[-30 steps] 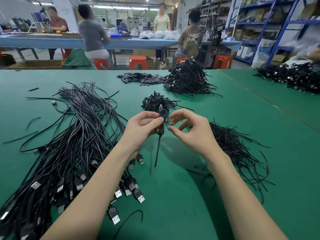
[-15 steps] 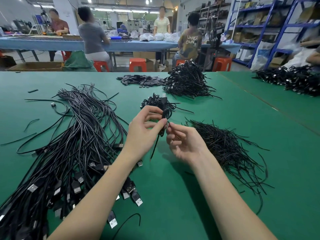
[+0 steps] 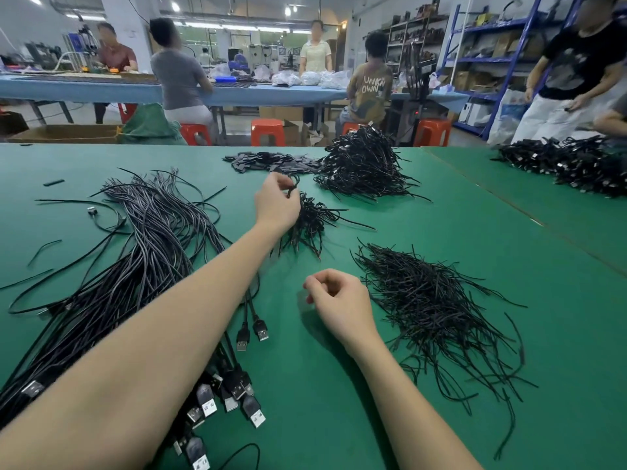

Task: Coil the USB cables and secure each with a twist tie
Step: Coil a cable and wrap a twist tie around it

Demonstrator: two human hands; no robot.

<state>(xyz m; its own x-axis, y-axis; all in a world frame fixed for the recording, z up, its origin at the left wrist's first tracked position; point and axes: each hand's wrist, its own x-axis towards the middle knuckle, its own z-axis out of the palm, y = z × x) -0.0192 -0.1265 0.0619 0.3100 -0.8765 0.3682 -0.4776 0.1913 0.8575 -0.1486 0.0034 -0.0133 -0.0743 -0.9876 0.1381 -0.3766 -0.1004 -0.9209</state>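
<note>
My left hand point(image 3: 276, 203) is stretched forward over a small heap of tied cable coils point(image 3: 310, 223) and pinches one coiled black cable point(image 3: 293, 186) just above it. My right hand point(image 3: 341, 301) hovers near the table's middle with fingers curled and nothing in them. A long bundle of loose black USB cables point(image 3: 142, 252) lies to the left, plugs point(image 3: 230, 398) toward me. A spread of black twist ties point(image 3: 431, 300) lies to the right of my right hand.
A large heap of coiled cables point(image 3: 363, 164) and flat black pieces point(image 3: 268, 161) sit at the far edge of the green table point(image 3: 339, 418). More cable piles point(image 3: 570, 164) lie far right. Several people work behind, by orange stools.
My left hand carried the tied coil forward to the small heap. My right hand let go of it and drew back toward me, empty.
</note>
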